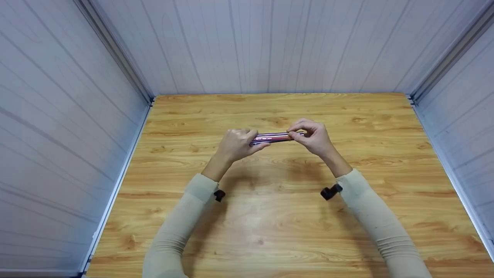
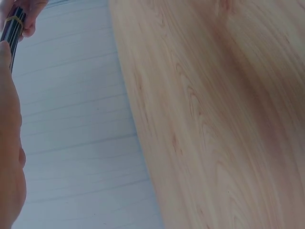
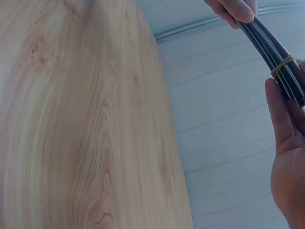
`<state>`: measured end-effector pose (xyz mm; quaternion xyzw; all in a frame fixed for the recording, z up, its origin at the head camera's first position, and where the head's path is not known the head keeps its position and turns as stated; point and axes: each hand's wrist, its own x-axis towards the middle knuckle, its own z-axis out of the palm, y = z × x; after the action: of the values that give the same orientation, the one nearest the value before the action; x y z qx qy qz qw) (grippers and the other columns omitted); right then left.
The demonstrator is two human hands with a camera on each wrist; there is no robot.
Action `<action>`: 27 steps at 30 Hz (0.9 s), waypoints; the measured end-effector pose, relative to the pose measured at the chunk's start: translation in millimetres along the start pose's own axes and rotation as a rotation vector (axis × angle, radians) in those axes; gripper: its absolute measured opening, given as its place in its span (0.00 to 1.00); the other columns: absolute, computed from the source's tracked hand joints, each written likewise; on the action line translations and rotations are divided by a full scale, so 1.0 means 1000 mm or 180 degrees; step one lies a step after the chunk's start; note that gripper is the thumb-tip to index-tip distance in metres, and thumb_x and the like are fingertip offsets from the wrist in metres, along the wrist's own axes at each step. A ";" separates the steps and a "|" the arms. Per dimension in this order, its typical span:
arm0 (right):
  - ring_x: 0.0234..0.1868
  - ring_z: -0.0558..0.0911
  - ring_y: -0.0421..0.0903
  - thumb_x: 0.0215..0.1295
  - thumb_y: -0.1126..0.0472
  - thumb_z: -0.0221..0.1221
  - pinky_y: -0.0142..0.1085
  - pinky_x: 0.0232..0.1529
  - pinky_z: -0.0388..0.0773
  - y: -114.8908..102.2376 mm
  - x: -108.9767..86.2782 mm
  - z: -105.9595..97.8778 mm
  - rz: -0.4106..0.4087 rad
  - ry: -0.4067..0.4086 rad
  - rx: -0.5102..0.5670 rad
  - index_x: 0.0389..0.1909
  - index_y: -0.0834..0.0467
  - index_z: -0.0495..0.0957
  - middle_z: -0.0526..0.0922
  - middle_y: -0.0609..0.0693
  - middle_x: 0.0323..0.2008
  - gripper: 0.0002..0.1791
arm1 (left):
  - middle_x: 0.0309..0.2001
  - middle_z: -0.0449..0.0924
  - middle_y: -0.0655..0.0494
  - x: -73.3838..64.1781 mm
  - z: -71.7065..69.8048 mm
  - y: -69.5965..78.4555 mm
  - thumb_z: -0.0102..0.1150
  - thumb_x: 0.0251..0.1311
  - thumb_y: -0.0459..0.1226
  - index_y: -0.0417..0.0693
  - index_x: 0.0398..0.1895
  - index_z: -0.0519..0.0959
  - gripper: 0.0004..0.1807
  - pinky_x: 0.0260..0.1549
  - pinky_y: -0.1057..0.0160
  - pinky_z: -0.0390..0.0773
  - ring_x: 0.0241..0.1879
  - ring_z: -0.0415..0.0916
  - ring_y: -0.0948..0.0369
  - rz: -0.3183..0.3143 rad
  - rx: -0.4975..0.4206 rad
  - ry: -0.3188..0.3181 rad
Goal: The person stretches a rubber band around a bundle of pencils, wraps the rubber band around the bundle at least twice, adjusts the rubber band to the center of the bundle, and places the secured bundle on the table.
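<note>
A bundle of slim, shiny pencils (image 1: 272, 137), purple with a red one among them, is held level above the table between both hands. My left hand (image 1: 238, 144) grips its left end, thumb along the near side. Round the right part of the bundle runs a yellowish rubber band (image 3: 282, 65). Thumb and fingers of my right hand (image 1: 314, 139) pinch the bundle right at this band. In the right wrist view the pencil ends stick out a little past the band. The left hand's palm side is hidden.
Below the hands lies a wood-grain table (image 1: 254, 227). White panelled walls (image 1: 251, 46) enclose it at the back and on both sides. A small black camera (image 1: 331, 191) is strapped at the right sleeve, another (image 1: 219, 195) at the left.
</note>
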<state>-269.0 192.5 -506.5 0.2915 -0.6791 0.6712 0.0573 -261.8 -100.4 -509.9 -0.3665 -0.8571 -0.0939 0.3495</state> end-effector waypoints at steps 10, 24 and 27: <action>0.42 0.89 0.34 0.65 0.81 0.72 0.25 0.39 0.89 0.000 -0.002 -0.009 0.0139 -0.0233 0.0190 0.52 0.81 0.85 0.91 0.40 0.48 0.15 | 0.20 0.81 0.55 0.002 -0.004 0.008 0.83 0.61 0.57 0.47 0.28 0.81 0.26 0.18 0.58 0.78 0.17 0.73 0.61 -0.0236 -0.0359 0.0137; 0.44 0.91 0.38 0.65 0.81 0.72 0.28 0.43 0.91 0.002 -0.009 -0.017 0.0211 -0.0084 0.0240 0.49 0.69 0.92 0.90 0.48 0.48 0.14 | 0.41 0.96 0.42 0.002 -0.001 0.005 0.86 0.61 0.37 0.37 0.48 0.93 0.16 0.34 0.54 0.91 0.34 0.94 0.50 -0.0401 -0.2054 0.0280; 0.44 0.90 0.38 0.65 0.81 0.72 0.28 0.43 0.91 0.000 -0.009 -0.018 0.0202 -0.0019 0.0209 0.49 0.72 0.91 0.90 0.48 0.49 0.13 | 0.42 0.96 0.42 0.001 0.000 0.005 0.87 0.59 0.34 0.37 0.47 0.92 0.16 0.37 0.57 0.90 0.37 0.93 0.49 -0.0666 -0.2336 0.0368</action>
<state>-267.3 212.7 -508.9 0.2736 -0.6658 0.6937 0.0244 -259.0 -96.1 -510.0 -0.3719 -0.7782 -0.4500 0.2314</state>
